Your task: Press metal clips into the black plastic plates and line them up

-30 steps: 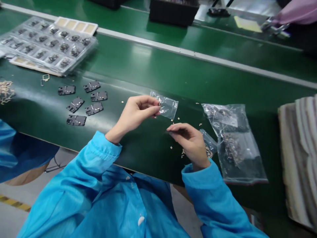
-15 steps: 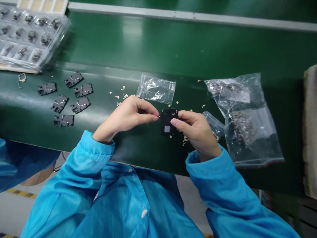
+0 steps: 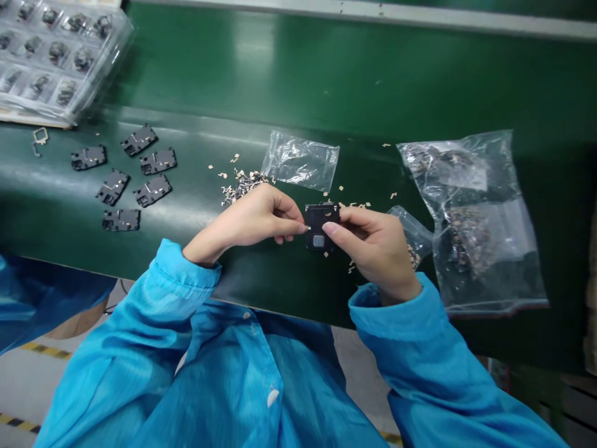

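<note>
From the head camera I see my two hands meeting just below the middle of the frame over the green table (image 3: 280,81). My right hand (image 3: 377,246) pinches a small black square part (image 3: 321,225) by its right edge, thumb on top and fingers behind, so the part sits raised off the table at frame centre, its face turned up to the camera. My left hand (image 3: 254,218) has thumb and forefinger closed together, their tips touching the part's left edge; whether a tiny piece sits between them I cannot tell. Just above the left hand lies a loose heap of small metal bits (image 3: 240,182), with more scattered around the hands. Above the part, a small clear bag (image 3: 301,163) lies flat on the table. At the right of the frame is a large clear bag (image 3: 471,218) with dark pieces inside, and a smaller crumpled bag (image 3: 413,233) shows between it and my right hand, touching the hand's back. At the left, well apart from the hands, six flat black parts (image 3: 124,177) lie in a loose cluster, with a small metal frame (image 3: 40,137) just beyond them. In the upper left corner sits a clear blister tray (image 3: 56,56) with a dark piece in each pocket.
</note>
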The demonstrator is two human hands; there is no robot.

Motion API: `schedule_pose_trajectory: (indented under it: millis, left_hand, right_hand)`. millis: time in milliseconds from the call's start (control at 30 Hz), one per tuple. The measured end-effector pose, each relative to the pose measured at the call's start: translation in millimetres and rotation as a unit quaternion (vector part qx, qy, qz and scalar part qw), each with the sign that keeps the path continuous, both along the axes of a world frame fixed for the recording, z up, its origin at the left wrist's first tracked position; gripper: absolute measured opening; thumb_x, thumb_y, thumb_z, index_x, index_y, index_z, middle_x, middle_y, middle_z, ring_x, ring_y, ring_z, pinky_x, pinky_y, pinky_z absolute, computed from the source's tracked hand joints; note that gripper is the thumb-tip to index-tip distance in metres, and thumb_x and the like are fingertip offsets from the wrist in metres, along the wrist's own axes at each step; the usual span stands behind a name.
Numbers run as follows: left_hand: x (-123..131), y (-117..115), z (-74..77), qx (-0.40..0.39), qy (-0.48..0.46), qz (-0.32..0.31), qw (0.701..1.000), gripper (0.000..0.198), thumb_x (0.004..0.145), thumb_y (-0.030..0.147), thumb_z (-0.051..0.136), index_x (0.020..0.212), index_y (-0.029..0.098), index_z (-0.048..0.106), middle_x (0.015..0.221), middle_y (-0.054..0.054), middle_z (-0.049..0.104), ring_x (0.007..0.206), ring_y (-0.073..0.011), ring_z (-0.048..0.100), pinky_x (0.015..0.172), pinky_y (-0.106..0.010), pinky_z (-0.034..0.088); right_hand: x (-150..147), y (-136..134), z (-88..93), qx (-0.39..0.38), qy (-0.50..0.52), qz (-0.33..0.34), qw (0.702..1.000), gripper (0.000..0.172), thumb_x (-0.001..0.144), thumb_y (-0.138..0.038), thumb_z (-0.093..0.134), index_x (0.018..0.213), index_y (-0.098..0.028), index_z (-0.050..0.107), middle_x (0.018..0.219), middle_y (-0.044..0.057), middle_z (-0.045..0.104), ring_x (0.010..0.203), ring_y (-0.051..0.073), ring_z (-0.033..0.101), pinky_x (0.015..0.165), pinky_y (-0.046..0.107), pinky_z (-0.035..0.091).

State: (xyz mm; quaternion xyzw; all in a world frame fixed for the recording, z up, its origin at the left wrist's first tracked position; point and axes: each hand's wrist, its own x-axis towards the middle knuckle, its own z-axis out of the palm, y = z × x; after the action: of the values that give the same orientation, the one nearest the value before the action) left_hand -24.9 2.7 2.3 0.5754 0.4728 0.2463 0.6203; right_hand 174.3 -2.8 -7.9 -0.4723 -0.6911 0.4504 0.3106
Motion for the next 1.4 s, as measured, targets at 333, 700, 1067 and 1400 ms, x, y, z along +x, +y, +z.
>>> schedule_pose_trajectory:
  millis: [333,700,1067,1400]
  left_hand:
    - [0,0,-2.6,0.000,-0.010,-0.007,1.000,0.011,0.074,0.010,0.066,0.063,0.012,0.066,0.050,0.001,0.061,0.044,-0.0068,0.056,0.041,-0.015,0.043]
    - [0,0,-3.7,0.012,0.010,-0.013,1.000,0.012,0.074,0.013,0.067,0.062,0.012,0.067,0.050,0.001,0.060,0.043,-0.0061,0.053,0.040,-0.015,0.041]
    - [1,0,-1.3,0.014,0.013,-0.039,0.999,0.020,0.077,0.009,0.064,0.057,0.012,0.063,0.049,0.001,0.058,0.044,-0.0077,0.052,0.043,-0.019,0.041]
    - [1,-1,0.5,0.016,0.019,-0.042,0.999,0.023,0.078,0.009,0.063,0.056,0.013,0.060,0.049,0.001,0.058,0.045,-0.0084,0.053,0.046,-0.021,0.043]
  right_hand:
    - [0,-3,4.0,0.045,-0.039,0.018,0.998,0.020,0.079,-0.025,0.060,0.060,-0.021,0.055,0.056,-0.002,0.055,0.052,0.012,0.050,0.047,0.024,0.038]
    - [-2,-3,6.3,0.039,-0.043,0.024,0.998,0.019,0.079,-0.026,0.059,0.060,-0.021,0.055,0.057,-0.002,0.056,0.053,0.012,0.051,0.047,0.025,0.037]
    - [0,-3,2.1,0.054,-0.068,0.045,0.995,0.019,0.081,-0.026,0.057,0.064,-0.020,0.060,0.058,-0.001,0.056,0.054,0.013,0.050,0.050,0.026,0.039]
    - [-5,-5,-4.7,-0.035,-0.001,0.054,0.998,0.012,0.081,-0.027,0.060,0.082,-0.020,0.071,0.077,0.002,0.071,0.070,0.018,0.065,0.059,0.029,0.053]
